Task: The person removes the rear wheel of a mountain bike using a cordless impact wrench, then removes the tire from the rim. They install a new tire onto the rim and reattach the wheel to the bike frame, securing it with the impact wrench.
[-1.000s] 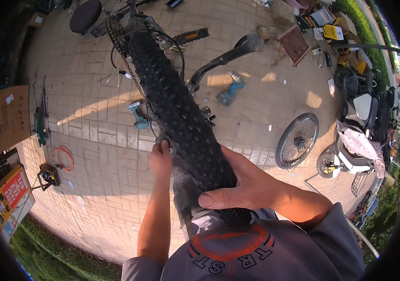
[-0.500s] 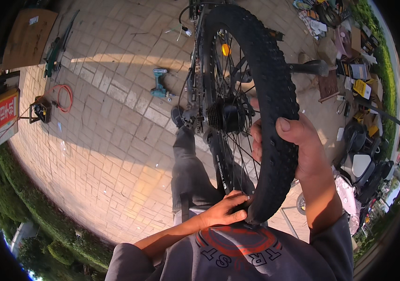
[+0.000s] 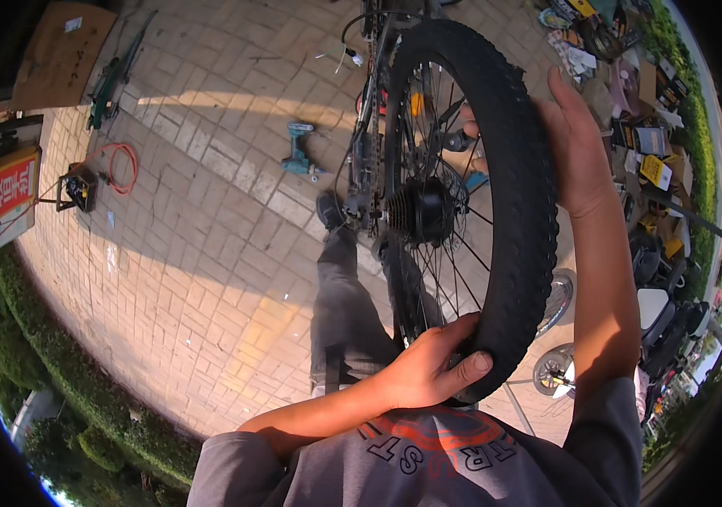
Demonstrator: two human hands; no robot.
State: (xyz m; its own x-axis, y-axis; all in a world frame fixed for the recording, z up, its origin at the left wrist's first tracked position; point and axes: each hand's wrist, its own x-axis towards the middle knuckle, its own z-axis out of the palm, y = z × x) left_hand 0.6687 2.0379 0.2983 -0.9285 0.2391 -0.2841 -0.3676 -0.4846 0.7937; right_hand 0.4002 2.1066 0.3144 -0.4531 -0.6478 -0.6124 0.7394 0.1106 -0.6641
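As the right hand [image 3: 572, 144], thumb spread, shifts up the knobby tyre [image 3: 520, 241], the left hand [image 3: 433, 367] clamps its bottom, apparently steadying it.

Right thumb [image 3: 569, 100] outstretched, left fingers [image 3: 459, 329] perhaps curled

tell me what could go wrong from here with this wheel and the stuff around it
The right hand has fingers inside the wheel, so they might get caught if it turned. Its thumb stands raised, so that hold could slip. The teal drill lies near a shoe and might be tripped over.
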